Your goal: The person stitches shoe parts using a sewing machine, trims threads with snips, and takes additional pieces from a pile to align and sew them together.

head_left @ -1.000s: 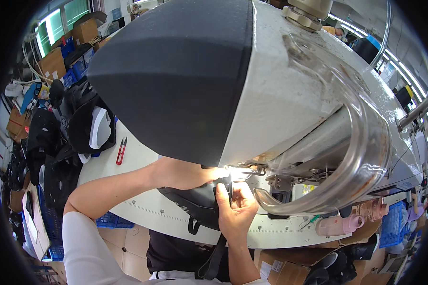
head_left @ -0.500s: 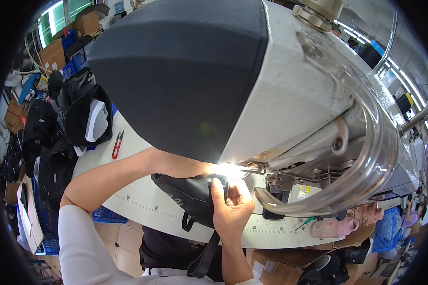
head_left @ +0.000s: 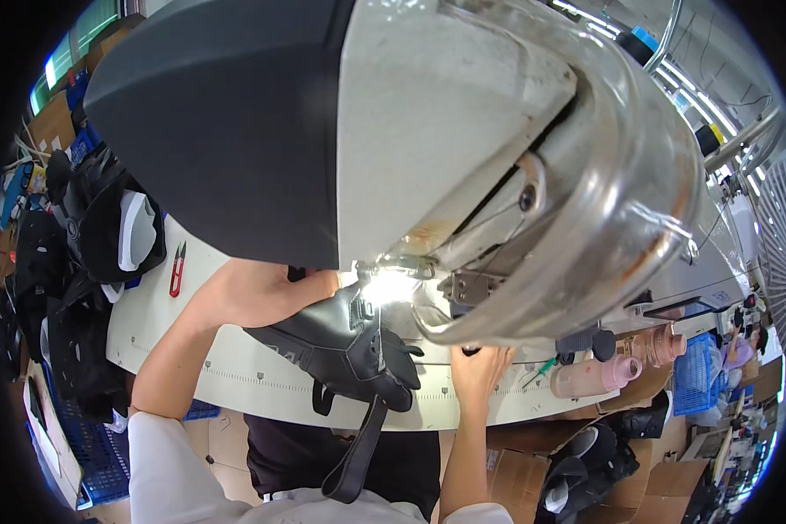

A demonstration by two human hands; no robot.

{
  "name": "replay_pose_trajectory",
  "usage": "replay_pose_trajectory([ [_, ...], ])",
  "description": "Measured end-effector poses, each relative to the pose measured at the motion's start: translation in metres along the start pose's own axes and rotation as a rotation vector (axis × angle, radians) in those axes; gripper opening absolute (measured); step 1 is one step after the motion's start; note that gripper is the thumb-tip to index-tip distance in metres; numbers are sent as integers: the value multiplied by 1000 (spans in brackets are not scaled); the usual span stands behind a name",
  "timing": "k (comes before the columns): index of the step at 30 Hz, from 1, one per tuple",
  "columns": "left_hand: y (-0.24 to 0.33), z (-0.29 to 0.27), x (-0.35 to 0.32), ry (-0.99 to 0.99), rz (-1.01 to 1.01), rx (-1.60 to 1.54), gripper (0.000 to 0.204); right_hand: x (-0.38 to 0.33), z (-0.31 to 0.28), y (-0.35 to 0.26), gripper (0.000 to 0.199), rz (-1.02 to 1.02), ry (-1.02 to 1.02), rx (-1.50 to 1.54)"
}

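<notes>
A black leather-like bag (head_left: 327,336) with a hanging strap (head_left: 360,454) lies at the stitching area of a large sewing machine (head_left: 445,131). My left hand (head_left: 258,293) is closed on the bag's far left part, its thumb stretched toward the bright lamp. My right hand (head_left: 480,371) is off the bag, at the tabletop right of it, beneath the machine's clear curved guard (head_left: 576,262). A small dark thing shows by its fingertips, which are partly hidden, so I cannot tell what they touch.
Red-handled thread snips (head_left: 177,271) lie on the white table (head_left: 236,354) at left, beside piled black bags (head_left: 87,262). Pink bottles (head_left: 596,375) and a green-handled tool (head_left: 541,371) sit at right. Cardboard boxes (head_left: 515,476) stand below the table edge.
My right hand has let go of the bag and moved right, under the guard. My left hand has shifted back along the bag. The whole view has swung, moving the machine leftward.
</notes>
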State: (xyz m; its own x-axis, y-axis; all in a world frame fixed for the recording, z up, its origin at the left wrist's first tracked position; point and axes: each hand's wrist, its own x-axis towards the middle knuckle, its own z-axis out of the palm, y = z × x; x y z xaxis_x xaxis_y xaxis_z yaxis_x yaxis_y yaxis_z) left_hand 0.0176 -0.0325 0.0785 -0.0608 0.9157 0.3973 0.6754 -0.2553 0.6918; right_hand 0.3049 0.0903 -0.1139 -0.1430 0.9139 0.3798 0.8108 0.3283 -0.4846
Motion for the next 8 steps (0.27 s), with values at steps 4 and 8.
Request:
replay_pose_trajectory([
  [4, 14, -4, -9, 62, 92, -142, 11, 15, 6, -15, 86, -22, 38, 3],
  [8, 20, 7, -24, 256, -61, 122, 9, 23, 16, -18, 90, -51, 32, -15],
])
